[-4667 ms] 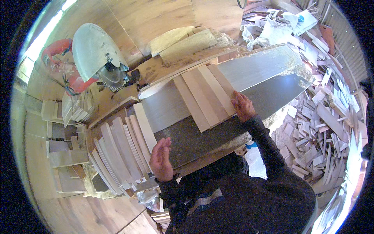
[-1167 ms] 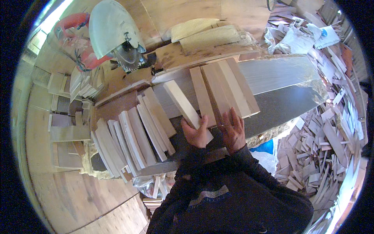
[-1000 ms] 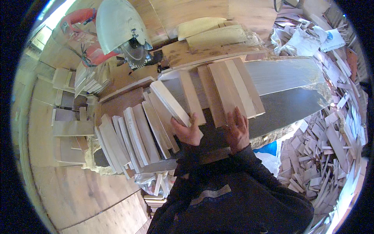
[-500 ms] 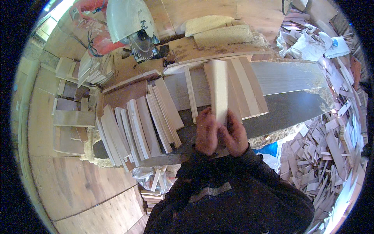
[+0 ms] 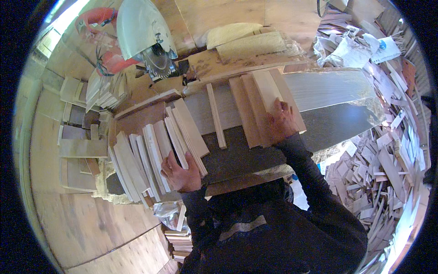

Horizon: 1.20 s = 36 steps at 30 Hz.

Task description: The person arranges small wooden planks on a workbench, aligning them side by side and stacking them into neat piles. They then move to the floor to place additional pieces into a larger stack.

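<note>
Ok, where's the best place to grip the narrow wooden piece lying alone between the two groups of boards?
For the narrow piece, the near end is probably best, approached from the near side of the bench, pinching across its width. It is slim, that end points toward the near edge, and gaps separate both long sides from the boards.

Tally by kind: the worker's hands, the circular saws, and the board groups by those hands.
Left hand and right hand: 2
Circular saw: 1
Left row of boards and right set of boards: 2
Total: 5
</note>
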Motion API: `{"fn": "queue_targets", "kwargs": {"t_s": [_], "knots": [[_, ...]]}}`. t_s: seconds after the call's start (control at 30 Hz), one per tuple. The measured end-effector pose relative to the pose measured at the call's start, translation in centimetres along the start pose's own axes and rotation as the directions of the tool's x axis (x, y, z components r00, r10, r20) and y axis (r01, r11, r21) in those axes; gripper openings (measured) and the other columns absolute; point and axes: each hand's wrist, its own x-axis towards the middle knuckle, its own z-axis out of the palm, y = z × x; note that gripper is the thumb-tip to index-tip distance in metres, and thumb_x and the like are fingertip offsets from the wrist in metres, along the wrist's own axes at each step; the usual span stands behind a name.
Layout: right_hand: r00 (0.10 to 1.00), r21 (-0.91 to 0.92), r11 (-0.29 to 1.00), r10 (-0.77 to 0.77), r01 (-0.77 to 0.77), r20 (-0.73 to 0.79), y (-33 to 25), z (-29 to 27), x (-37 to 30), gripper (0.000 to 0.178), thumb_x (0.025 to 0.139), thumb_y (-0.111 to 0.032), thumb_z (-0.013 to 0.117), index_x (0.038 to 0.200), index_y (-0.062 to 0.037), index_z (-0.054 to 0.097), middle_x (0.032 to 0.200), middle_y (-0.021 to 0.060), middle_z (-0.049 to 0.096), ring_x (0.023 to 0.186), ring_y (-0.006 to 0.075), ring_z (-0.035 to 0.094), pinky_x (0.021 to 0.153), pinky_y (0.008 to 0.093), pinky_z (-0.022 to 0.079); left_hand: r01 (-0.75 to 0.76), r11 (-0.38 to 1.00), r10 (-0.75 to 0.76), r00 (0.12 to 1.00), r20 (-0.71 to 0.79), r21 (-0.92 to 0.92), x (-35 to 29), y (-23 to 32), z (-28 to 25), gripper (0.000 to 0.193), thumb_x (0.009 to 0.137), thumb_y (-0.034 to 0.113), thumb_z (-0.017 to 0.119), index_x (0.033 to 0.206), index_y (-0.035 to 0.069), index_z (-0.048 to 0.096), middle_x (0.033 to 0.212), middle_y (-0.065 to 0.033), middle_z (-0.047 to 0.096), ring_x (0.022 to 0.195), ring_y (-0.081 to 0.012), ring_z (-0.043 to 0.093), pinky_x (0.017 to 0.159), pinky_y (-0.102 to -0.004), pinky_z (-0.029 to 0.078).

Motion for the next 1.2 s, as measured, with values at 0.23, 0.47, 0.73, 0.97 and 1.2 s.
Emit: {"fn": "queue_targets", "kwargs": {"t_s": [0.23,0.47,0.73,0.97,1.2], "knots": [[0.999,-0.038,0.998,-0.046,0.046,0.001,-0.7,-0.5,0.8,0.044,0.084,-0.02,0.058,0.123,-0.0013,0.051,0.113,0.025,0.055,0.109,0.0407,0.05,0.091,0.046,0.041,0.023,0.999,-0.023,1.0,-0.002,-0.029,-2.3,-2.5,0.2,0.046,0.079,0.031,0.066,0.111,0.0,0.054,0.103,-0.0224,0.054,0.103,-0.0377,0.05,0.09,-0.0506,0.037],[0.946,0.39,0.879,0.175,-0.275,0.273,4.1,-4.4,0.9,0.03,0.087,-0.023,0.062,0.113,-0.0077,0.063,0.084,0.0114,0.068,0.071,0.0129,0.062,0.066,0.0284,0.051,0.063,0.996,-0.057,0.995,0.08,-0.069,-3.4,-3.0,0.8,0.047,0.078,0.035,0.067,0.109,0.001,0.056,0.099,-0.0218,0.056,0.099,-0.0379,0.052,0.089,-0.0497,0.039],[0.999,0.24,0.971,-0.002,0.012,-0.041,1.4,-1.9,-1.0,0.044,0.076,-0.023,0.071,0.116,-0.0081,0.058,0.095,0.0157,0.059,0.081,0.026,0.06,0.072,0.0371,0.05,0.087,0.996,-0.09,0.981,0.172,0.026,-2.7,-2.2,0.9,0.048,0.077,0.036,0.067,0.108,0.0,0.059,0.098,-0.02,0.058,0.096,-0.0382,0.053,0.085,-0.0488,0.041],[0.972,0.299,0.941,-0.097,0.16,-0.216,-6.9,-1.5,-1.9,0.045,0.075,-0.02,0.071,0.115,-0.0061,0.055,0.107,0.0208,0.051,0.096,0.0372,0.052,0.083,0.0428,0.046,0.142,0.99,-0.143,0.953,0.265,0.024,-2.7,-1.5,1.2,0.051,0.082,0.035,0.063,0.114,-0.004,0.054,0.101,-0.0248,0.058,0.094,-0.0412,0.055,0.087,-0.0487,0.041],[0.956,0.242,0.926,-0.294,0.288,-0.012,-13.9,0.8,-5.3,0.051,0.078,-0.023,0.068,0.118,0.0012,0.049,0.112,0.024,0.05,0.102,0.0405,0.05,0.088,0.0437,0.044,0.158,0.987,-0.152,0.954,0.257,-0.006,-3.4,-1.6,1.7,0.058,0.083,0.04,0.06,0.12,-0.004,0.049,0.098,-0.0252,0.059,0.098,-0.0421,0.054,0.092,-0.0492,0.037]]}}
